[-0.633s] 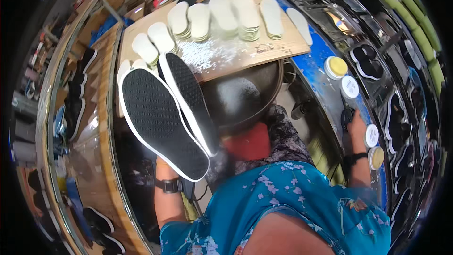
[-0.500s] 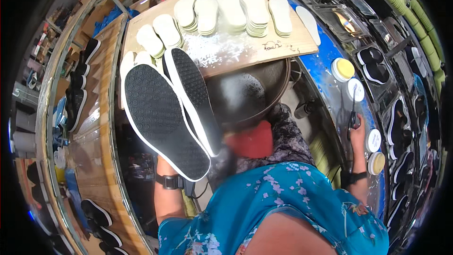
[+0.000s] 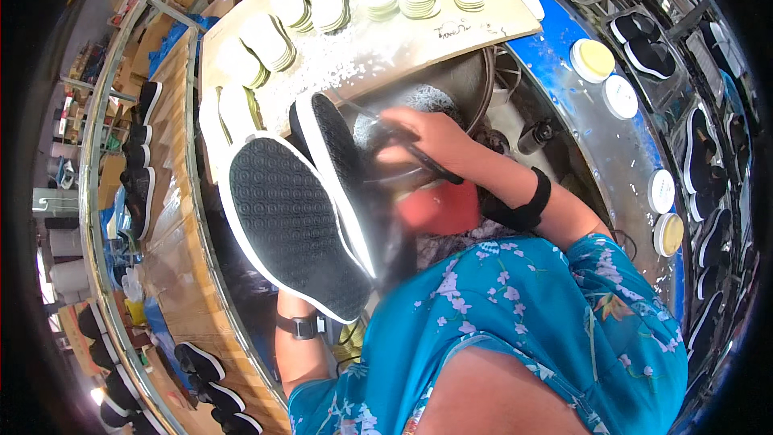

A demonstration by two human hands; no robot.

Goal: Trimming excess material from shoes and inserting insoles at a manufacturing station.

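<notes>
A pair of black shoes with white sidewalls is held up on the left. One shoe (image 3: 282,209) shows its textured black sole to me, and the other shoe (image 3: 332,141) is tilted on its edge against it. My left forearm (image 3: 299,354), with a dark strap and buckle, reaches up behind them; the pair hides the fingers of my left hand. Just right of the shoes, over a dark metal bowl (image 3: 475,113), my right hand (image 3: 427,141) is closed on black-handled scissors (image 3: 439,167). Their thin blades point up and left toward the shoes and board.
Stacks of pale insoles (image 3: 326,0) stand on a light wooden board (image 3: 451,32), with white scraps scattered nearby. Round tubs (image 3: 592,60) line the blue bench at right. More black shoes sit on the left shelf (image 3: 161,274) and right racks. A red pad (image 3: 439,209) lies below my right hand.
My right hand has come from the blue bench on the right to beside the shoes, bringing the scissors. The shoes have shifted slightly right and down in view.
</notes>
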